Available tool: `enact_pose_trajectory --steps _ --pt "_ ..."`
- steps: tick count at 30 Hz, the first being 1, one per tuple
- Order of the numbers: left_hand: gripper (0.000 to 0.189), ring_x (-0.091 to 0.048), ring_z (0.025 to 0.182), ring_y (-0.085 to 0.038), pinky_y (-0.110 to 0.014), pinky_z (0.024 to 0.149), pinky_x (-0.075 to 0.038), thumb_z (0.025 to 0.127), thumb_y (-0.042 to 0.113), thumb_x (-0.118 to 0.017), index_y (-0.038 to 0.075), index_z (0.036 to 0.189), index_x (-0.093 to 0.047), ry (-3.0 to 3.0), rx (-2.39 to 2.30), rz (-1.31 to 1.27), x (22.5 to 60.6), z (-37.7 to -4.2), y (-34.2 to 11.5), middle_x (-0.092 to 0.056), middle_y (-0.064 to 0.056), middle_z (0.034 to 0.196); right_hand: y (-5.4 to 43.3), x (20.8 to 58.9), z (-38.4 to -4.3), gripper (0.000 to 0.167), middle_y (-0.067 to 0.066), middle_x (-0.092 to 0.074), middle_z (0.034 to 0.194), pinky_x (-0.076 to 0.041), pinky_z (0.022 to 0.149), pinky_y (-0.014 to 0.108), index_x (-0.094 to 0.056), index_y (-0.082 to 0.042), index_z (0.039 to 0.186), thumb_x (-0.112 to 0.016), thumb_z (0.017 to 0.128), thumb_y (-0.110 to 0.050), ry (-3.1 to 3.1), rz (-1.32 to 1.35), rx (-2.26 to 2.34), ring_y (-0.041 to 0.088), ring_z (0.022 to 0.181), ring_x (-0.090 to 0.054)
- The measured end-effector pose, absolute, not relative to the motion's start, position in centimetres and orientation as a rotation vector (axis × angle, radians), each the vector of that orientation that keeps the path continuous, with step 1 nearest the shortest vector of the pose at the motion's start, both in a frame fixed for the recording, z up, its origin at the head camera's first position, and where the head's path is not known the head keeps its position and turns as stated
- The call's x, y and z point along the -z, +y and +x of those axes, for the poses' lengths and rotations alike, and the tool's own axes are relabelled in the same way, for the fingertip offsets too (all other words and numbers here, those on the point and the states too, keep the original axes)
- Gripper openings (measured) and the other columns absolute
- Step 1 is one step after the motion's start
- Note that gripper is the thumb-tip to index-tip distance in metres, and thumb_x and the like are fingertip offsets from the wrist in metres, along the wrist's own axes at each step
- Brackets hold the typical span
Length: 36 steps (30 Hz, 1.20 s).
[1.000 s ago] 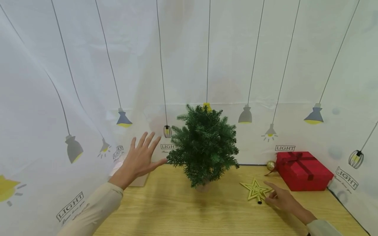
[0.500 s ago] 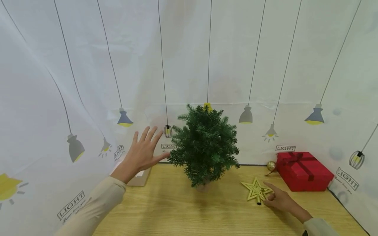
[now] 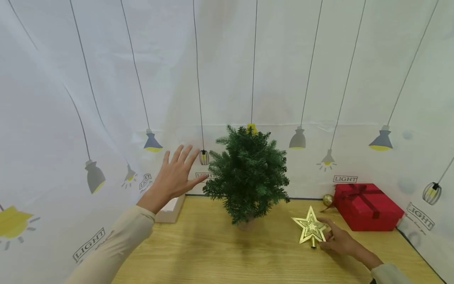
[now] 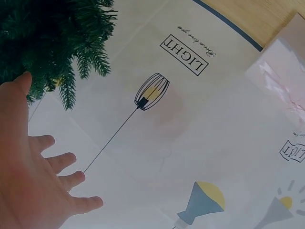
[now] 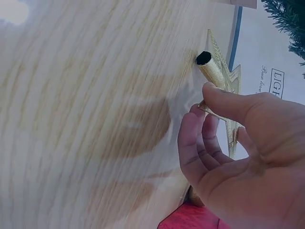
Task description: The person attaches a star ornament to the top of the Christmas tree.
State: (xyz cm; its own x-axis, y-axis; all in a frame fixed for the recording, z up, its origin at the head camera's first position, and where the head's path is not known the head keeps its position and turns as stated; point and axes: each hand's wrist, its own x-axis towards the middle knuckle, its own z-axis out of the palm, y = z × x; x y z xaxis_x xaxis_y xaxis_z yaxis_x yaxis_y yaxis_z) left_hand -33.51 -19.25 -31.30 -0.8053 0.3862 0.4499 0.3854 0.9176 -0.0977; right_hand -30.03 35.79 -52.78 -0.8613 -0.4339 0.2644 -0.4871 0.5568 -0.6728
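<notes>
A small green artificial Christmas tree (image 3: 250, 177) stands upright at the table's middle. To its left my left hand (image 3: 173, 177) is raised with fingers spread and holds nothing. In the left wrist view the thumb of the left hand (image 4: 33, 167) reaches the tree's branches (image 4: 62, 38); whether it touches them I cannot tell. My right hand (image 3: 338, 238) pinches a gold star tree topper (image 3: 311, 227) by its right side, thumb against curled fingers. The right wrist view shows the star (image 5: 231, 88) tilted up, its hollow tube (image 5: 211, 69) pointing away from the right hand (image 5: 248, 129).
A red gift box (image 3: 369, 207) with a dark ribbon sits at the back right, a gold bauble (image 3: 328, 200) beside it. Behind the left hand is a pale pink box (image 3: 170, 210). A printed curtain (image 3: 227, 79) hangs behind the wooden table (image 3: 213, 252).
The star has tipped up from lying flat, with the right hand's fingers now holding its right side. My left hand has risen slightly and moved a little to the right.
</notes>
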Motion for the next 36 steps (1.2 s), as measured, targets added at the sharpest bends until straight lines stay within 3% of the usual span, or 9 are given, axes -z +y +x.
enact_pose_trajectory --steps 6,13,17,24,30,36 --pt "0.087 -0.024 0.155 -0.041 -0.070 0.121 -0.018 0.099 0.066 -0.056 0.013 0.164 -0.031 -2.565 0.017 -0.586 30.6 -33.2 -18.8 -0.029 -0.016 0.168 36.1 53.1 -29.8 0.093 0.001 -0.060 0.073 -0.046 0.051 0.021 -0.033 -0.047 0.143 -0.081 0.084 0.005 -2.653 0.826 -1.211 -0.001 0.063 -0.056" --pt "0.083 -0.028 0.153 -0.040 -0.069 0.120 -0.023 0.100 0.060 -0.059 0.014 0.164 -0.033 -2.520 0.053 -0.639 29.4 -33.3 -18.1 -0.033 -0.016 0.167 36.2 53.0 -29.4 0.070 0.012 -0.068 0.086 -0.052 0.053 0.025 -0.040 -0.014 0.142 -0.078 0.087 0.007 -2.636 0.764 -1.175 0.005 0.067 -0.065" --pt "0.081 -0.030 0.152 -0.040 -0.068 0.120 -0.024 0.101 0.059 -0.059 0.013 0.163 -0.034 -2.491 0.107 -0.687 28.3 -33.3 -17.1 -0.035 -0.016 0.165 36.4 52.9 -29.1 0.068 0.018 -0.071 0.091 -0.054 0.054 0.026 -0.038 -0.007 0.141 -0.077 0.087 0.006 -2.675 0.705 -1.186 0.009 0.070 -0.069" --pt "0.079 -0.030 0.153 -0.039 -0.064 0.121 -0.026 0.103 0.057 -0.057 0.013 0.164 -0.032 -2.490 0.182 -0.720 26.9 -33.4 -15.8 -0.034 -0.016 0.166 36.2 52.9 -28.8 0.063 0.020 -0.069 0.094 -0.056 0.052 0.028 -0.034 0.003 0.140 -0.071 0.090 0.011 -2.696 0.721 -1.298 0.013 0.068 -0.070" --pt "0.078 -0.030 0.152 -0.039 -0.061 0.122 -0.026 0.104 0.056 -0.056 0.012 0.164 -0.032 -2.472 0.222 -0.771 26.0 -33.7 -14.7 -0.034 -0.016 0.166 36.2 52.9 -28.4 0.062 0.020 -0.069 0.092 -0.055 0.049 0.028 -0.036 -0.001 0.141 -0.071 0.091 0.012 -2.673 0.751 -1.349 0.013 0.067 -0.071" --pt "0.076 -0.032 0.152 -0.036 -0.053 0.125 -0.026 0.104 0.051 -0.059 0.008 0.162 -0.035 -2.434 0.274 -0.843 24.9 -34.2 -13.3 -0.036 -0.015 0.165 36.5 52.9 -28.4 0.062 0.021 -0.072 0.094 -0.056 0.054 0.027 -0.038 -0.002 0.140 -0.073 0.091 0.008 -2.675 0.752 -1.258 0.014 0.074 -0.073"
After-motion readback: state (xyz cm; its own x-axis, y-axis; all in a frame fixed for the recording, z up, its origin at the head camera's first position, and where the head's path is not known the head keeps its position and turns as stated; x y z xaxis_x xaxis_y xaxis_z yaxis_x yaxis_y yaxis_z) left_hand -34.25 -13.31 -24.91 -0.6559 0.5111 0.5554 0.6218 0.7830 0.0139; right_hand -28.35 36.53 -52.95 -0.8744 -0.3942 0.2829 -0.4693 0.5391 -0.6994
